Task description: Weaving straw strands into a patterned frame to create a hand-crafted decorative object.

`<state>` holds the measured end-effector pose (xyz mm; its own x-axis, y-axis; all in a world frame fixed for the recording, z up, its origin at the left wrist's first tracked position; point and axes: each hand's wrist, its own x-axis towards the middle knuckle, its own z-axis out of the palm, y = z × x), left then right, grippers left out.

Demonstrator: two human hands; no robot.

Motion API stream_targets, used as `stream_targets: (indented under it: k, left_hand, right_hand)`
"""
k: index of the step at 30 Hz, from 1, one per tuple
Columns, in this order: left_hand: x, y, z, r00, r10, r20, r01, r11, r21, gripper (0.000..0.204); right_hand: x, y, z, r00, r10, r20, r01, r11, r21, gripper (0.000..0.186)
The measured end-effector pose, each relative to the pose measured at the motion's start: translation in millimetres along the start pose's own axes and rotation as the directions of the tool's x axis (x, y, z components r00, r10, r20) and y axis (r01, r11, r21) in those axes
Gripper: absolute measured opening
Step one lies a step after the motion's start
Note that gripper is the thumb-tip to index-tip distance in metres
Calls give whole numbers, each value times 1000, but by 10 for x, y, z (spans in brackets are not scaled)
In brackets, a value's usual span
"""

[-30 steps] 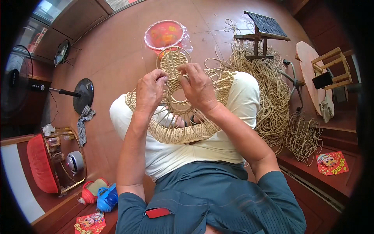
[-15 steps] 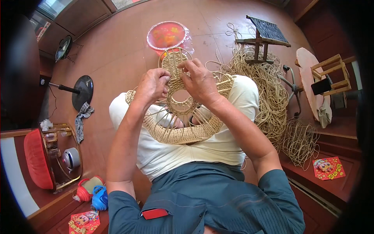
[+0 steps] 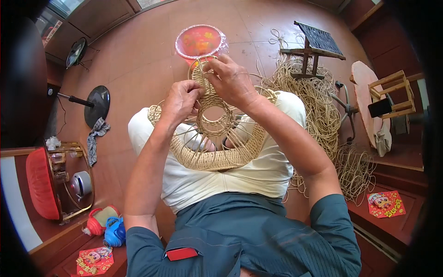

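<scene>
Across my thighs lies a woven rope piece [image 3: 213, 159] of straw colour. It has a curved woven band, a small round ring with a hole in the middle, thin spokes between them, and a narrow woven strip reaching away from me on a looped frame. My left hand [image 3: 182, 100] is closed at the strip's left edge, its thumb and fingers pinched together. Higher up, my right hand [image 3: 230, 79] bends over the strip with fingertips drawn together near its far end; whatever they pinch is too small to make out.
A red basin with a plastic wrap [image 3: 199, 42] stands beyond the woven piece. A large heap of loose rope [image 3: 314, 115] lies on the floor at right, by a dark-seated stool [image 3: 318, 39]. At left are a round black stand base [image 3: 98, 106] and a red-cushioned seat [image 3: 42, 183].
My right hand has moved away from me and slightly left, up along the woven strip. My left hand has stayed nearly in place at the strip's edge.
</scene>
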<state>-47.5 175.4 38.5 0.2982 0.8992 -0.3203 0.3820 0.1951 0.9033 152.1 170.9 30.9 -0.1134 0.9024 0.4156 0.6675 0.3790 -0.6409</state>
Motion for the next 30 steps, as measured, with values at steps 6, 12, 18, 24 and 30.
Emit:
stream_targets:
  k: [6,12,18,24,30]
  left_hand:
    - [-28,29,48,997,38,-60,-30,992,120,20]
    - [-76,-49,162,982,112,-154,-106,993,45,20]
    - [-130,-107,262,965,132,-226,-150,987,-63,20]
    - [-161,-91,304,956,128,-262,-144,989,-41,20]
    - [-179,-68,337,947,133,-292,-155,986,-54,19]
  right_hand:
    - [143,1,48,997,-47,55,52,994,-99,19]
    - [238,-62,-50,979,73,189,-55,994,-97,22]
    - [330,-162,-111,959,129,251,-94,985,-144,26]
    - [323,-206,-77,940,215,263,-178,971,-158,35]
    - [238,-195,6,950,192,247,-156,975,-160,45]
